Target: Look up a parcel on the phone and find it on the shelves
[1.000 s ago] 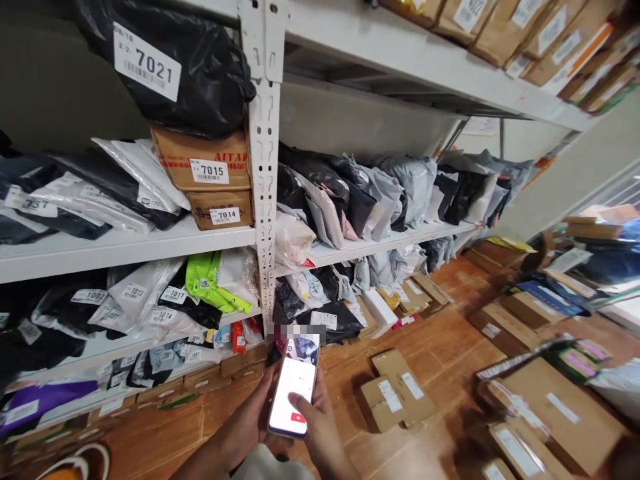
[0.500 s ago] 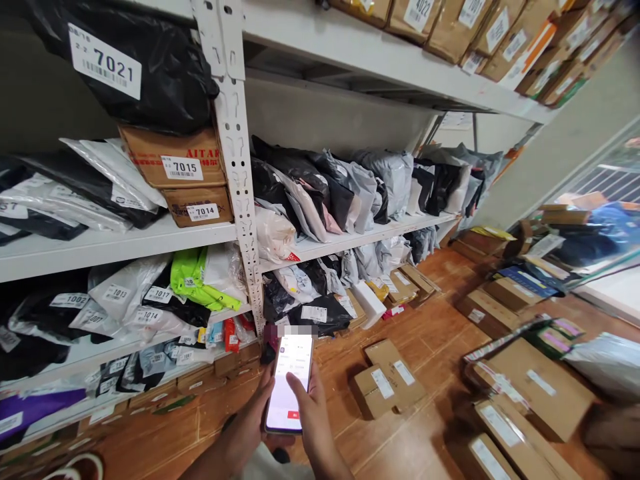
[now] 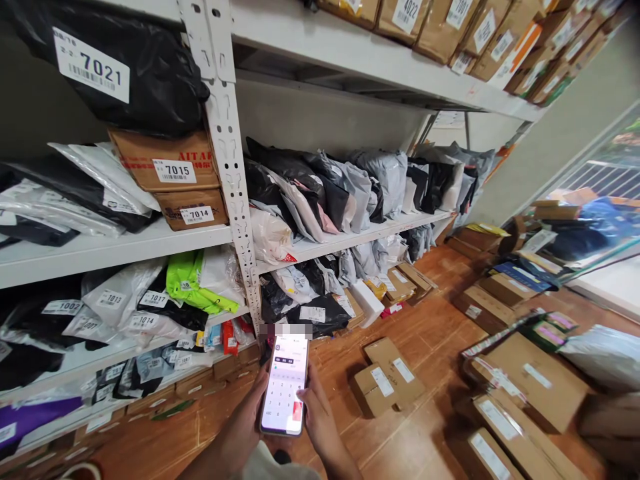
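Note:
A smartphone (image 3: 281, 387) is held upright in front of me, its lit screen showing a number keypad with a red key at the lower right. My left hand (image 3: 250, 400) grips the phone along its left edge, fingers closed behind it. On the other side, my right hand (image 3: 316, 407) is wrapped round the right edge, with its thumb over the screen near the red key. The phone's top edge is covered by a blurred patch. Beyond it lies a black parcel bag (image 3: 320, 315) with a white label.
White metal shelving (image 3: 227, 133) holds numbered parcel bags and boxes at left and ahead. Two cardboard boxes (image 3: 387, 373) sit on the wooden floor right of my hands. More cartons (image 3: 540, 383) cover the floor at far right, near a glass pane.
The phone's screen has switched from a page with a red button to a number keypad. My right thumb has moved from mid-screen towards the right edge. The view has shifted slightly.

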Demonstrator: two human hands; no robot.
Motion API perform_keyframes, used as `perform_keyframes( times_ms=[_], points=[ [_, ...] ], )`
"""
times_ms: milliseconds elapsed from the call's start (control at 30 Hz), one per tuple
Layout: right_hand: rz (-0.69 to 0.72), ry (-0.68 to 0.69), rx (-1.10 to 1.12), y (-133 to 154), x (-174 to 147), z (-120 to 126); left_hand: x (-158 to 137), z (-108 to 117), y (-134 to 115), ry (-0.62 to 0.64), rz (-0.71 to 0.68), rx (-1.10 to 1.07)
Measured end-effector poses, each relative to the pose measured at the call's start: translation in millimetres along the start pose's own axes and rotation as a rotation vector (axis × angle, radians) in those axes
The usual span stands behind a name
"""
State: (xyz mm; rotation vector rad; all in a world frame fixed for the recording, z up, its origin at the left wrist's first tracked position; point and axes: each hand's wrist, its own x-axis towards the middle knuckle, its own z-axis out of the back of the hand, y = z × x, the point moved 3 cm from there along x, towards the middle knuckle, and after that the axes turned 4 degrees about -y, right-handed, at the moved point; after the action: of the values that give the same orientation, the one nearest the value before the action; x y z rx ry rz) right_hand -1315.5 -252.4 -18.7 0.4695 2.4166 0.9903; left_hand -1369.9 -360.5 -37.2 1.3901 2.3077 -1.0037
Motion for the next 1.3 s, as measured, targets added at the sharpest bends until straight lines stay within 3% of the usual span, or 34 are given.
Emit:
perform_keyframes(
  times_ms=[467, 667, 933, 1167, 1300],
  points=[
    [-0.002, -0.017, -0.022, -3, 0, -2, -3, 2, -2, 0.004, 0.027, 0.035],
    [-0.016, 0.003, -0.037, -3, 0, -2, -10, -7, -8, 0.039, 0.006, 0.052],
    [0.018, -0.012, -0.085, -12, 1, 1, -10, 5, -3, -0.049, -0.014, 0.025],
    [0.106, 0.177, -0.156, -9, -4, 3, -10, 14, 2, 0.047, 0.009, 0.117],
    [0.000, 0.058, -0.074, -11, -4, 8, -12, 13, 6, 0.026, 0.021, 0.117]
  ],
)
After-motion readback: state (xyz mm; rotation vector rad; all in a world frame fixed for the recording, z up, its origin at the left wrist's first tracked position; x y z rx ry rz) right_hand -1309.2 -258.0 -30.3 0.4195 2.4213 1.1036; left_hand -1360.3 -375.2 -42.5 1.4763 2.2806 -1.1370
